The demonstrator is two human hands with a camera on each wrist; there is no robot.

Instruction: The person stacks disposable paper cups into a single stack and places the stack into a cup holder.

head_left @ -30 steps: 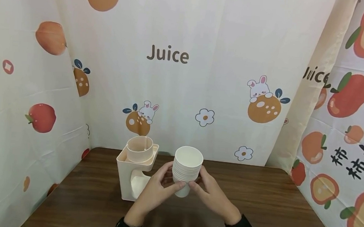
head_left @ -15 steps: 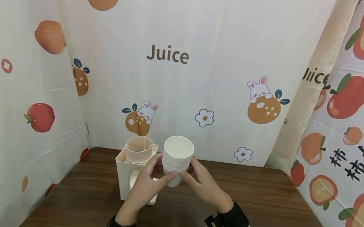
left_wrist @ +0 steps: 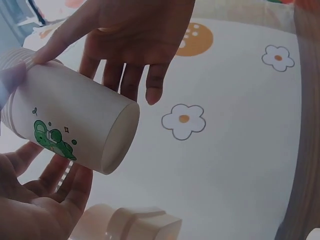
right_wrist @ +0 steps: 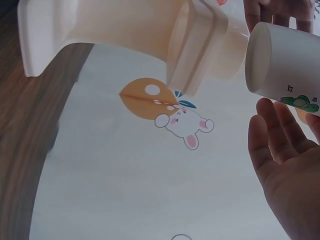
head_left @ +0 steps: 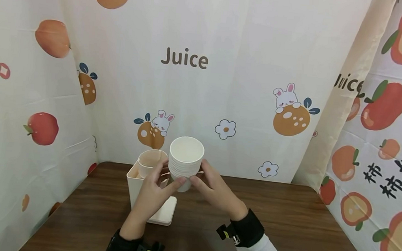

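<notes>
A stack of white paper cups (head_left: 185, 161) is held up off the table between both hands, its open rims upward in the head view. My left hand (head_left: 153, 192) grips the stack's left side, thumb in front. On the other side my right hand (head_left: 218, 192) holds it, thumb also in front. A green cartoon print shows on the lowest cup (left_wrist: 75, 115) in the left wrist view. Just behind my left hand stands a cream plastic stand (head_left: 133, 189) with a round open tube (head_left: 146, 160) on top; the hand partly hides it.
The stand's flat base (head_left: 163, 213) juts out at the front right. Brown wood-grain table (head_left: 285, 226) extends to the right of the hands. Fruit-printed white curtains (head_left: 224, 96) close off the back and both sides.
Both hands have lifted the cup stack and carried it to the left, closer to the stand's tube. The stand's base has come into sight below the hands.
</notes>
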